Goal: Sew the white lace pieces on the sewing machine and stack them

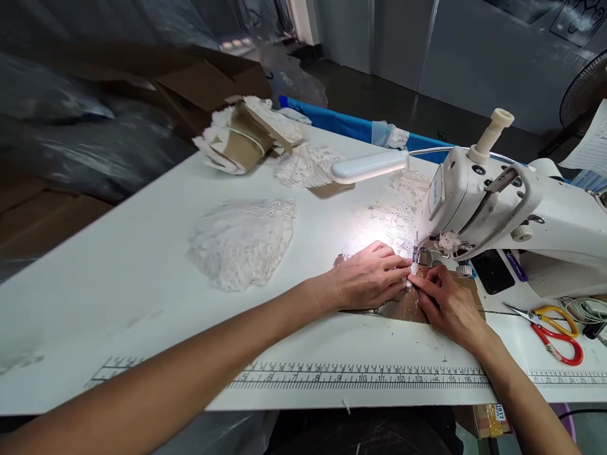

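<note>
My left hand (367,278) lies flat on the white table (142,303), fingers stretched toward the needle of the white sewing machine (497,208). The fingertips press a strip of white lace (393,221) that runs away under the lamp's glare. Just right of it, my right hand (448,303) pinches the same lace close to the presser foot (422,258). Both hands rest over a shiny metal plate (403,306) set in the table.
A heap of white lace (241,243) lies to the left. Cardboard cards wound with lace (246,136) sit at the far edge. Red and yellow scissors (554,328) lie right of the machine. A white lamp (370,167) hangs over the work. A printed ruler (355,376) runs along the near edge.
</note>
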The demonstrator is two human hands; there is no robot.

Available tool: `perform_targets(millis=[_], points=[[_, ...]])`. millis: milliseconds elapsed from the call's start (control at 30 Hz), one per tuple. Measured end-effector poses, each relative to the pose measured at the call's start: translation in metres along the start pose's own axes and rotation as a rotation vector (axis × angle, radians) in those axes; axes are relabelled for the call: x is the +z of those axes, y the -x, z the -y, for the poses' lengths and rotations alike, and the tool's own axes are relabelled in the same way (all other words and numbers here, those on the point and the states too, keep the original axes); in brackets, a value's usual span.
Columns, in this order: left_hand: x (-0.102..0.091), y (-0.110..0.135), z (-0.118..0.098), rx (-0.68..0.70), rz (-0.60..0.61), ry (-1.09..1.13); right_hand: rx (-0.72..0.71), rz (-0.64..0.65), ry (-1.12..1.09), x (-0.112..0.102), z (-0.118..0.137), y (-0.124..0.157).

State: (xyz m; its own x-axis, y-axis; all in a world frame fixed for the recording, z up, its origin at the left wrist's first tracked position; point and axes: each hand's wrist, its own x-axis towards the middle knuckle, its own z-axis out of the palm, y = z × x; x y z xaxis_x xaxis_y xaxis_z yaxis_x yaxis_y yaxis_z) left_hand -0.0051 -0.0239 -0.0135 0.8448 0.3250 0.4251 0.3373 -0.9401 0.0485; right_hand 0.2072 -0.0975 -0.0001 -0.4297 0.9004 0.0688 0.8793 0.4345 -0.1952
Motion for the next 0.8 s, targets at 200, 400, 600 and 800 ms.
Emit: perform_targets(millis=[200, 400, 600, 800], points=[[-0.003, 0.0, -0.002, -0.081, 0.078, -0.033, 0.058, 0.079, 0.068, -0.003, 0.002, -0.006], [-0.005, -0.003, -0.009, -0.154, 0.121, -0.064, 0.079, 0.105, 0.056, -0.004, -0.001, -0.011], [-0.001, -0.007, -0.02, -0.226, 0.121, -0.114, 0.184, 0.002, -0.347, -0.008, -0.014, -0.007], [-0.004, -0.007, -0.018, -0.222, 0.035, -0.133, 0.318, -0.126, -0.714, -0.007, -0.026, -0.006]])
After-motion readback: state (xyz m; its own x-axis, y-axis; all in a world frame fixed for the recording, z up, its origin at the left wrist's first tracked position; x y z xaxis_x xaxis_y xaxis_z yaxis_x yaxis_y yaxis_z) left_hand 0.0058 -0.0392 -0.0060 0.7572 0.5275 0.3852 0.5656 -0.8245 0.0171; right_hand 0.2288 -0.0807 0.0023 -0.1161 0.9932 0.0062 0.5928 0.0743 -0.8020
